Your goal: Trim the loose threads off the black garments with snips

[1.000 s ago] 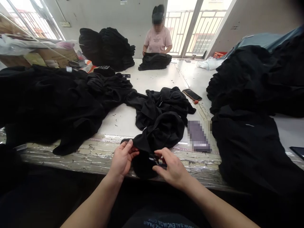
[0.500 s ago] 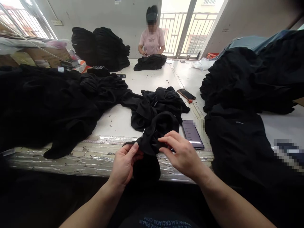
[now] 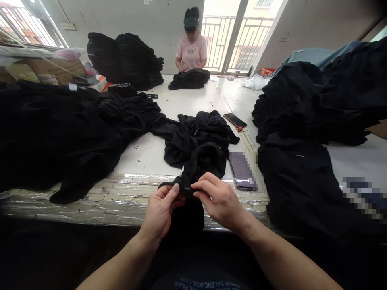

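Black garment bunched over plastic-wrapped table edge: left hand grasping fold, right hand pinching cloth close beside, fabric held tight between. Smartphone at 2 o'clock.

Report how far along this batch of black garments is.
Looks done: the stacked black garments at the table's far end. In hand: a black garment pinched between the left hand and right hand at the table edge. Seemingly left: the rumpled black heap just beyond, the large loose pile on the left and the one on the right.
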`<act>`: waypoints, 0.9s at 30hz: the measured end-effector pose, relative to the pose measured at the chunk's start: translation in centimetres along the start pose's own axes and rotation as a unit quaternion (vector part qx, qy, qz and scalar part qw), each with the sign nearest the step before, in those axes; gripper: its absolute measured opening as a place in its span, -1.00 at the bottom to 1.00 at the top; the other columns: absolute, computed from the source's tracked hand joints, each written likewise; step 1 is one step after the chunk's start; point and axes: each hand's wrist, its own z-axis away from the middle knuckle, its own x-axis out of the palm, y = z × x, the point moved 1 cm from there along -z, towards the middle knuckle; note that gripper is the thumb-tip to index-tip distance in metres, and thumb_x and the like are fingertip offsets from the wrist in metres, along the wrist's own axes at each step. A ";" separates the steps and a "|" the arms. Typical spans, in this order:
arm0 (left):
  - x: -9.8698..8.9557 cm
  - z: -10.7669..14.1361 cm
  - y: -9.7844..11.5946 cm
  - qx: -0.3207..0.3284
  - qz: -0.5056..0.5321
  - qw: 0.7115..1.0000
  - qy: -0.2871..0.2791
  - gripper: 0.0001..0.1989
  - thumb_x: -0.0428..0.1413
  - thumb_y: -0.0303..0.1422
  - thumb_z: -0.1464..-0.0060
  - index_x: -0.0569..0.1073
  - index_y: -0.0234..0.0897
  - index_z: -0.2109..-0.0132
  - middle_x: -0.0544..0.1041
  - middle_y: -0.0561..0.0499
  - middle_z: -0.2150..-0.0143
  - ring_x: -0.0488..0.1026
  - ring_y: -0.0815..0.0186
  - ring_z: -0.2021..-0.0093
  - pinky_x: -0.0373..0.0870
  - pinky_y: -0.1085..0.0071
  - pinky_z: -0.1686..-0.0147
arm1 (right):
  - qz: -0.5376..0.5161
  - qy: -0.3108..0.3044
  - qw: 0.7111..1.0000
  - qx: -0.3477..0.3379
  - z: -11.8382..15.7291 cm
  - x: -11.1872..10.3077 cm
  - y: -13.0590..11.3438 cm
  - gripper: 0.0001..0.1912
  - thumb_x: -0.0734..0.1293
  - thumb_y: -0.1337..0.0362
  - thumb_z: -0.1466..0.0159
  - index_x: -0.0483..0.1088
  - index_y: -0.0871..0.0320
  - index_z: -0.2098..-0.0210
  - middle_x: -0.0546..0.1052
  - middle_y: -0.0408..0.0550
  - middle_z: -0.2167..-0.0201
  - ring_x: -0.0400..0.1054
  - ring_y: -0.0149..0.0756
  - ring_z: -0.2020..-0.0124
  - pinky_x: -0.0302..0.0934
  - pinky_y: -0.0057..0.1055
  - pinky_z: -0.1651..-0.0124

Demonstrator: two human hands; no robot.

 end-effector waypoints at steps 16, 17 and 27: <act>0.4 0.4 -0.1 -0.010 -0.001 1.000 -0.017 -0.80 0.26 -0.29 0.04 0.52 -0.38 0.40 0.52 0.00 0.45 0.44 0.41 0.43 0.40 0.51 0.40 | -0.093 -0.020 0.992 0.082 -0.1 0.7 0.0 -0.86 0.29 0.47 -0.19 0.45 0.17 0.30 0.43 -0.07 0.35 0.34 -0.36 0.32 0.26 -0.42 0.26; 0.4 0.4 -0.1 -0.011 -0.001 1.000 -0.019 -0.80 0.26 -0.29 0.04 0.52 -0.38 0.40 0.52 0.00 0.45 0.44 0.41 0.43 0.40 0.51 0.40 | -0.101 -0.019 0.991 0.090 -0.1 0.7 0.0 -0.87 0.29 0.46 -0.19 0.45 0.17 0.31 0.43 -0.08 0.37 0.34 -0.36 0.33 0.25 -0.42 0.27; 0.5 0.7 1.2 0.081 -0.183 0.980 -0.007 -0.75 0.25 -0.20 0.05 0.52 -0.34 0.41 0.54 -0.02 0.48 0.47 0.35 0.44 0.40 0.48 0.38 | -0.174 -0.024 0.973 0.150 -0.6 1.7 -0.3 -0.92 0.35 0.37 -0.15 0.44 0.17 0.32 0.48 -0.12 0.40 0.35 -0.37 0.38 0.21 -0.46 0.32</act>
